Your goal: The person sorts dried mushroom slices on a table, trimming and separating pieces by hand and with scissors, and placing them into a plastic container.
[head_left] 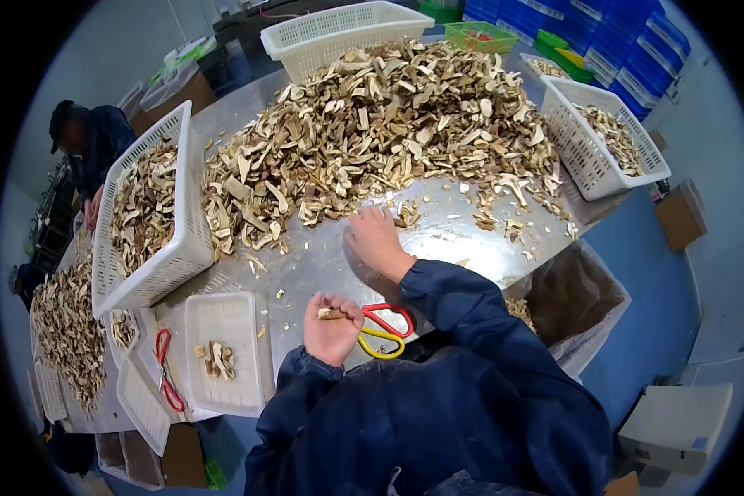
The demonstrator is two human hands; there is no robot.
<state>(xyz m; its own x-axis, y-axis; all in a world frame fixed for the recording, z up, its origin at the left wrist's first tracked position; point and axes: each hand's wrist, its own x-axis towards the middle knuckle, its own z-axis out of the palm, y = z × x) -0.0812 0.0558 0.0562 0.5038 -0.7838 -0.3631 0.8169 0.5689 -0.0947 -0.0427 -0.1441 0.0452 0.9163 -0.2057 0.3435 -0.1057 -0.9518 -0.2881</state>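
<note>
My left hand (331,331) is palm up close to my body, fingers curled around a dried mushroom slice (331,314). Beside it, scissors (386,335) with one red and one yellow handle loop lie at the table's near edge; their blades are hidden. My right hand (379,244) reaches over the metal table (306,281), back of the hand up, at the near edge of a big heap of dried mushroom slices (388,124). Its fingers are bent toward the tabletop and partly foreshortened, with no slice visible in them.
White baskets of slices stand left (186,198) and right (603,157); another basket (347,37) is behind the heap. A shallow white tray (223,310) holds a few pieces, near red-handled scissors (165,372). A lined bin (595,306) is low right. Another person (99,149) works at left.
</note>
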